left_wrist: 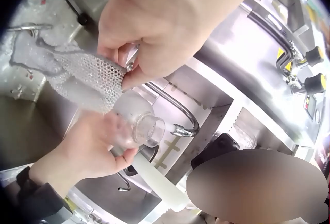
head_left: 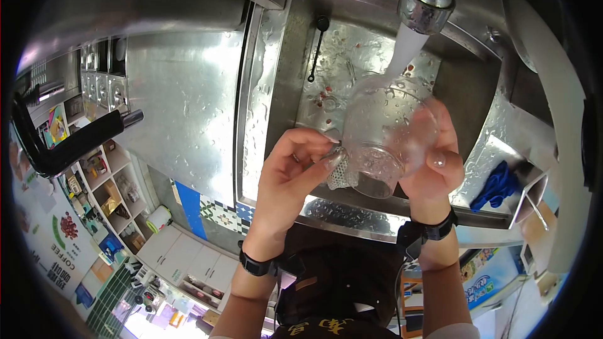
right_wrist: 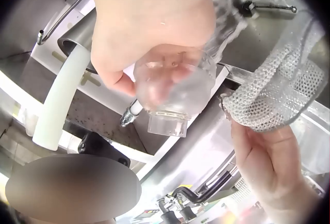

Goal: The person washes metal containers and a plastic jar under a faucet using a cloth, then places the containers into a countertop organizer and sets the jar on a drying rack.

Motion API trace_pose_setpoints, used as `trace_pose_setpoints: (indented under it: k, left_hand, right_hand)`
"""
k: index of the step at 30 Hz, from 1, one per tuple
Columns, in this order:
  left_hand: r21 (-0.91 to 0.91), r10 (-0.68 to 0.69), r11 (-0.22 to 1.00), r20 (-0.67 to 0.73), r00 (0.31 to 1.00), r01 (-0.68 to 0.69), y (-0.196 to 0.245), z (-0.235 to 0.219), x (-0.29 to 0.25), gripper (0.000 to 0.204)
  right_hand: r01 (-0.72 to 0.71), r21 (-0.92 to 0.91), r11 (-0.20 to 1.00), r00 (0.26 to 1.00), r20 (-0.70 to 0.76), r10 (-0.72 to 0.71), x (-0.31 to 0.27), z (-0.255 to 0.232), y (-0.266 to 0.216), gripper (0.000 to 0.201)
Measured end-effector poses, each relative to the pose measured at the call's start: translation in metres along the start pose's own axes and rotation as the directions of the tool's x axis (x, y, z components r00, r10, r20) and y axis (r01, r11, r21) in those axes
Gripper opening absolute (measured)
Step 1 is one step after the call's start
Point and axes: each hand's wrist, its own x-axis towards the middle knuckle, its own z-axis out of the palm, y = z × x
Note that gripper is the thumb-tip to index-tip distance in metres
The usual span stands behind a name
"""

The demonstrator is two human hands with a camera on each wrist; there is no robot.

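Note:
In the head view my right hand [head_left: 440,169] grips a clear, rounded jar [head_left: 392,110] with a short neck, tilted below the tap [head_left: 430,6]. Water runs from the tap onto the jar's far end. Beside the neck, my left hand [head_left: 286,172] pinches a whitish mesh cloth [head_left: 343,174] between thumb and fingers. The left wrist view has this mesh [left_wrist: 93,77] hanging from the fingertips, with a grey edging along it. In the right wrist view the fingers curl around the jar [right_wrist: 175,92], and the neck points away from the palm.
Both hands are over a steel sink [head_left: 468,88] with wet walls. On its floor lie small red bits and a thin black stick [head_left: 317,50] with a round end. A steel counter [head_left: 182,113] adjoins it on the left; a blue cloth [head_left: 498,186] lies on the right.

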Motion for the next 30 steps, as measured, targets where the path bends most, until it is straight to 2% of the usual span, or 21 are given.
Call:
trace_pose_setpoints:
  k: [2,6,8,11,14,15,18,19,21,22,24,27,28,30]
  left_hand:
    - [-0.015,-0.066,0.998,-0.006,0.998,0.066,0.003,0.001,-0.001,0.027]
    - [-0.043,-0.110,0.993,0.053,0.993,0.112,0.006,0.006,0.000,0.031]
    - [-0.027,-0.125,0.991,0.095,0.988,0.128,0.007,0.007,0.002,0.033]
    - [0.121,-0.136,0.985,0.109,0.985,0.123,0.000,0.002,0.013,0.043]
    - [-0.232,-0.146,0.953,0.218,0.965,0.197,-0.014,0.008,0.033,0.055]
    - [-0.283,-0.156,0.926,0.319,0.935,0.251,-0.019,0.008,0.047,0.062]
    - [-0.285,-0.319,0.877,0.258,0.912,0.388,-0.028,0.025,0.079,0.066]
    - [-0.251,-0.341,0.887,0.213,0.916,0.388,-0.033,0.031,0.089,0.067]
    - [-0.201,-0.315,0.919,0.140,0.939,0.339,-0.028,0.046,0.091,0.063]
    - [-0.173,-0.301,0.933,0.104,0.948,0.315,-0.026,0.051,0.093,0.061]
    - [-0.265,-0.274,0.921,0.086,0.958,0.287,-0.024,0.051,0.098,0.055]
    - [-0.294,-0.201,0.928,0.127,0.971,0.230,-0.028,0.043,0.113,0.049]
    - [-0.288,-0.171,0.934,0.155,0.973,0.210,-0.030,0.042,0.117,0.048]
    - [-0.305,-0.173,0.930,0.127,0.977,0.204,-0.030,0.041,0.119,0.044]
  right_hand:
    - [0.008,0.008,1.000,1.000,0.012,-0.008,0.000,-0.003,0.000,0.050]
    - [0.029,0.020,0.999,0.997,-0.068,-0.028,0.000,0.002,0.000,0.050]
    - [0.009,0.051,0.999,0.999,-0.031,-0.007,-0.002,-0.004,-0.001,0.050]
    - [0.015,0.081,0.997,0.998,-0.059,-0.011,0.002,-0.009,0.001,0.048]
    - [0.066,0.143,0.988,0.983,-0.180,-0.040,0.017,-0.019,0.006,0.047]
    - [0.090,0.166,0.982,0.973,-0.227,-0.051,0.024,-0.023,0.007,0.046]
    - [0.102,0.184,0.978,0.960,-0.275,-0.048,0.038,-0.026,0.005,0.044]
    - [0.079,0.167,0.983,0.987,-0.154,-0.054,0.040,-0.036,0.005,0.043]
    - [0.042,0.121,0.992,0.994,0.090,-0.054,0.041,-0.061,0.003,0.042]
    - [0.070,0.007,0.998,0.998,-0.001,-0.070,0.043,-0.055,0.002,0.041]
    - [0.089,-0.216,0.972,0.976,-0.175,-0.128,0.047,-0.034,0.005,0.039]
    - [0.098,-0.408,0.907,0.956,-0.216,-0.201,0.054,-0.040,0.018,0.041]
    - [0.073,-0.342,0.937,0.959,-0.232,-0.160,0.054,-0.038,0.019,0.041]
    - [0.020,-0.205,0.979,0.964,-0.257,-0.073,0.046,-0.032,0.022,0.042]
